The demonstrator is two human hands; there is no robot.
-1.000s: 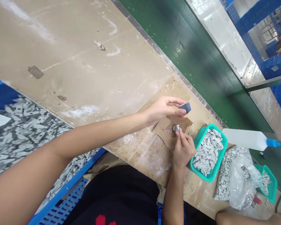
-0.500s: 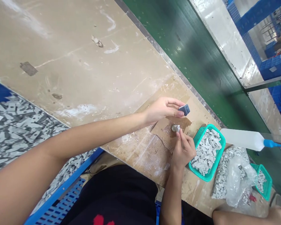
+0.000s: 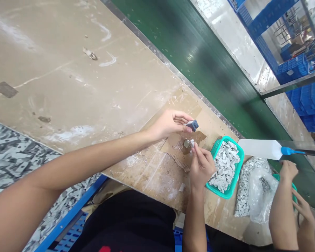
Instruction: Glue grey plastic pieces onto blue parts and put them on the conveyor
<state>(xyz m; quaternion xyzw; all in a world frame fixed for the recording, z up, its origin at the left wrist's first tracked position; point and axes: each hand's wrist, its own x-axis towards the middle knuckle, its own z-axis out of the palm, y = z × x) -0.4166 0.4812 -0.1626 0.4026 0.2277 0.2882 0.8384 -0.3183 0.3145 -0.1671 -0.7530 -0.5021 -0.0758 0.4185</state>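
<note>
Between the thumb and fingers of my left hand [image 3: 172,123] is a small dark grey block-shaped part [image 3: 192,125], held above the bench. Lower and to the right, my right hand [image 3: 202,167] pinches a small light grey plastic piece [image 3: 192,142]. That piece is right beside a small round metal cap [image 3: 187,143], which lies on a worn piece of cardboard [image 3: 176,158]. A green basket [image 3: 240,164] full of light grey pieces stands just right of my right hand.
Beyond the basket are a white bottle with a blue nozzle [image 3: 262,149] and a plastic bag of small parts [image 3: 243,197]. Another person's hands [image 3: 289,170] reach over a second green basket. A green belt [image 3: 173,38] runs behind the bench. Many grey parts [image 3: 13,154] fill a bin at left.
My right hand has drawn the light grey piece slightly away from the metal cap. The other person's hands have moved in over the far basket. The whole view has shifted.
</note>
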